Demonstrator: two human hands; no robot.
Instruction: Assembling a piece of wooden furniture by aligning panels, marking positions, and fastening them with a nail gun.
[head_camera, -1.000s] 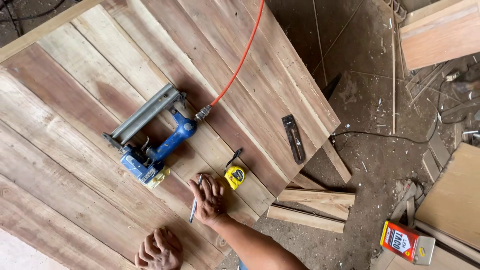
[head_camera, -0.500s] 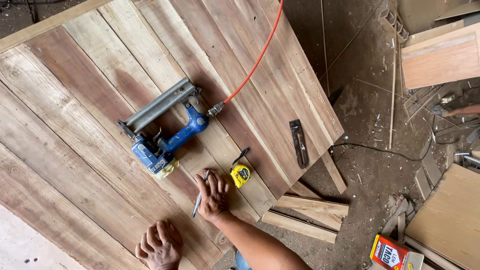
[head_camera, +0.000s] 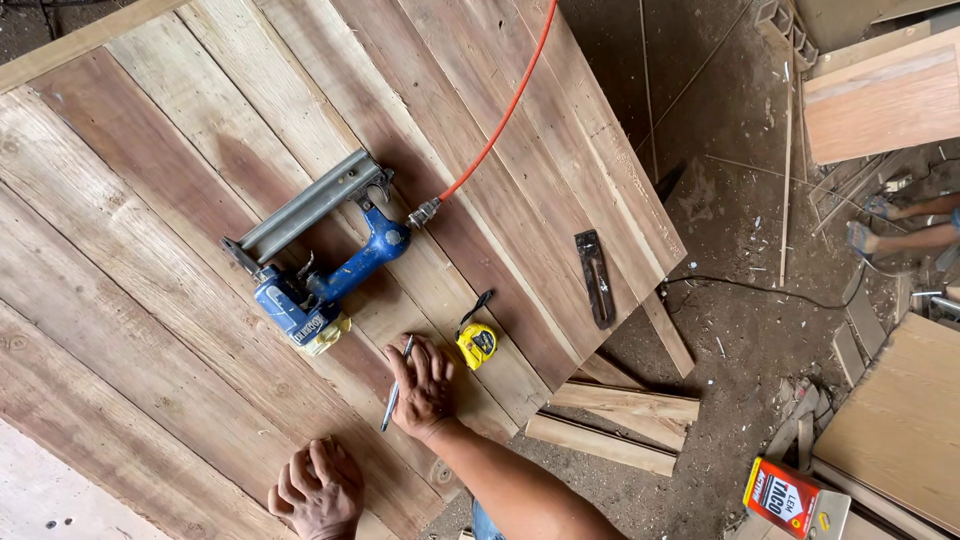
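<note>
My right hand (head_camera: 425, 385) lies palm down on the wooden plank panel (head_camera: 150, 300), with a pen (head_camera: 393, 400) gripped between its fingers. A yellow tape measure (head_camera: 478, 343) sits just right of that hand. A blue pneumatic nail gun (head_camera: 315, 270) lies on the planks just above it, with an orange air hose (head_camera: 500, 115) running up and away. My left hand (head_camera: 318, 490) rests on the panel's near edge with its fingers curled and holds nothing.
A dark flat tool (head_camera: 595, 278) lies near the panel's right edge. Wood offcuts (head_camera: 610, 420) lie on the dirt floor below the panel. A red and white box (head_camera: 782, 497), plywood sheets (head_camera: 885, 100) and another person's sandalled feet (head_camera: 890, 225) are at right.
The view has shifted slightly with my head. Both hands stay where they were on the panel, and the tools have not moved.
</note>
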